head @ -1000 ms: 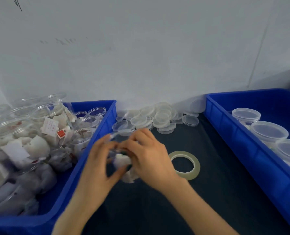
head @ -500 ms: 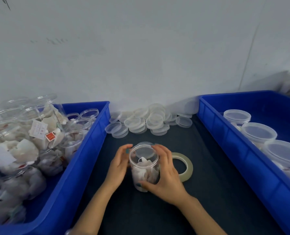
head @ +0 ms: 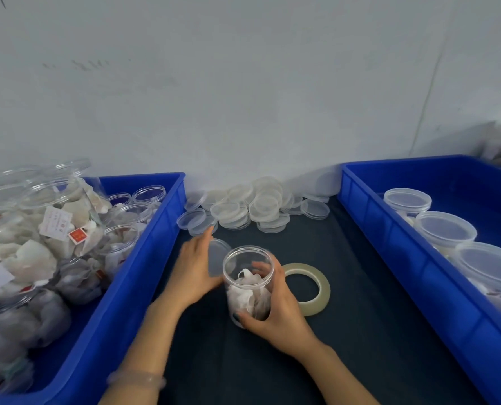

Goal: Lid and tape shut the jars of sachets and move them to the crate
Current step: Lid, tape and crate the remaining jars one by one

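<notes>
Here our right hand (head: 275,311) wraps the lidless jar (head: 248,270), upright mid-bench (head: 360,331). Our left hand (head: 193,270) touches a lid (head: 219,255) beside its mouth; blur hides any grip. Tape (head: 312,285) lies just right, between left crate (head: 144,258) and right crate (head: 389,238).

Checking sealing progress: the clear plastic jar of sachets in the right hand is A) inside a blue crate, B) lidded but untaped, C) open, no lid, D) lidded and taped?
C: the clear plastic jar of sachets, gripped by the right hand, shows a bare open rim.
</notes>
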Demonstrator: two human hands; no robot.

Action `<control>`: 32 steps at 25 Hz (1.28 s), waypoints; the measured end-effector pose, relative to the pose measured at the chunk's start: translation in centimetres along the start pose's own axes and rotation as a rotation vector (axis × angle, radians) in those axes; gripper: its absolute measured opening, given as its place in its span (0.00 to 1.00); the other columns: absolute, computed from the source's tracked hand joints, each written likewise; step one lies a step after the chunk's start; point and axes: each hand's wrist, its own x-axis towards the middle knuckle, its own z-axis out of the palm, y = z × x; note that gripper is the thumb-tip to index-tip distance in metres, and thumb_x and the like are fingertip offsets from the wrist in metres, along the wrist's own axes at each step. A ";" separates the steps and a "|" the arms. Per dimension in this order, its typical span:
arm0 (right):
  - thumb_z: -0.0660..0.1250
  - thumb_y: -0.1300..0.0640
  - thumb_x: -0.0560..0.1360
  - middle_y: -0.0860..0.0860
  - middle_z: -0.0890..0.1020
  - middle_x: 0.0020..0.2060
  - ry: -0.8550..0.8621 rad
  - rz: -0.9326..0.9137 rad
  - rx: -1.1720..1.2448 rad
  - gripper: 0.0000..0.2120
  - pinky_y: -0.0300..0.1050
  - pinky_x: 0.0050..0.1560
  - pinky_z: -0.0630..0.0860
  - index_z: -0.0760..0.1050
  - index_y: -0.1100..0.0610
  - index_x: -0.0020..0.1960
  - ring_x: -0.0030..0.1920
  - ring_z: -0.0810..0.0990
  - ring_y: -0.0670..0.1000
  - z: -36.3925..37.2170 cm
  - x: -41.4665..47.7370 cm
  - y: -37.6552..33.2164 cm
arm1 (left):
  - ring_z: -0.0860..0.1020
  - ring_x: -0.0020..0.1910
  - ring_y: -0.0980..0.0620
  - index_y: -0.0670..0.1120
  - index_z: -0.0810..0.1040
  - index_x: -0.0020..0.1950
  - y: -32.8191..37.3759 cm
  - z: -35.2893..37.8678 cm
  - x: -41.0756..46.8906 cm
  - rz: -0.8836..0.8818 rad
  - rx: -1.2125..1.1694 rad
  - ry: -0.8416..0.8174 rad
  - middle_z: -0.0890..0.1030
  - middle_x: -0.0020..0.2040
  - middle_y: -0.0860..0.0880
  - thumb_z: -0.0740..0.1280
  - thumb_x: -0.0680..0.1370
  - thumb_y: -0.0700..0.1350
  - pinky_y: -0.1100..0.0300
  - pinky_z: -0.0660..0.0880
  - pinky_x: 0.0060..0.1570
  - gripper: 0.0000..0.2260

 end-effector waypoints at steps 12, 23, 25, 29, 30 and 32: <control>0.78 0.50 0.67 0.35 0.73 0.64 0.023 0.022 0.023 0.48 0.29 0.57 0.73 0.50 0.33 0.74 0.64 0.76 0.40 0.0 0.1 -0.1 | 0.63 0.67 0.69 0.68 0.54 0.77 3.0 -3.9 0.2 0.487 0.096 -0.173 0.65 0.71 0.68 0.78 0.69 0.56 0.74 0.63 0.58 0.45; 0.78 0.48 0.68 0.33 0.73 0.64 0.001 0.029 0.001 0.40 0.38 0.62 0.74 0.59 0.42 0.72 0.65 0.74 0.39 -0.1 0.0 0.2 | 0.70 0.63 0.49 0.59 0.69 0.70 5.9 1.3 -1.1 0.148 0.457 0.133 0.71 0.64 0.51 0.60 0.74 0.71 0.56 0.66 0.46 0.29; 0.78 0.48 0.67 0.36 0.76 0.61 0.001 0.051 0.006 0.38 0.40 0.60 0.75 0.60 0.41 0.69 0.64 0.76 0.41 -0.1 -0.1 0.3 | 0.71 0.61 0.46 0.54 0.70 0.69 6.9 2.5 -1.4 0.089 0.508 0.215 0.72 0.63 0.46 0.58 0.76 0.70 0.55 0.66 0.44 0.28; 0.79 0.42 0.66 0.33 0.77 0.58 0.022 0.108 0.026 0.37 0.32 0.53 0.76 0.60 0.39 0.67 0.59 0.78 0.38 -0.2 -0.1 -0.3 | 0.70 0.63 0.52 0.59 0.72 0.67 5.7 2.2 -0.6 0.146 0.157 0.093 0.72 0.62 0.54 0.65 0.74 0.66 0.59 0.68 0.52 0.24; 0.80 0.43 0.65 0.32 0.77 0.57 0.027 0.124 0.040 0.38 0.31 0.52 0.76 0.60 0.40 0.66 0.58 0.79 0.37 -0.2 -0.1 -0.6 | 0.71 0.63 0.55 0.61 0.74 0.66 5.2 1.8 -0.5 0.179 0.037 0.055 0.73 0.61 0.57 0.68 0.74 0.63 0.61 0.69 0.54 0.22; 0.81 0.46 0.64 0.34 0.79 0.56 0.020 0.138 0.080 0.38 0.35 0.53 0.77 0.63 0.42 0.66 0.57 0.80 0.39 -0.5 -0.2 -1.0 | 0.73 0.61 0.60 0.64 0.78 0.63 4.2 1.3 -0.1 0.258 -0.138 -0.030 0.74 0.59 0.61 0.73 0.73 0.58 0.62 0.71 0.59 0.18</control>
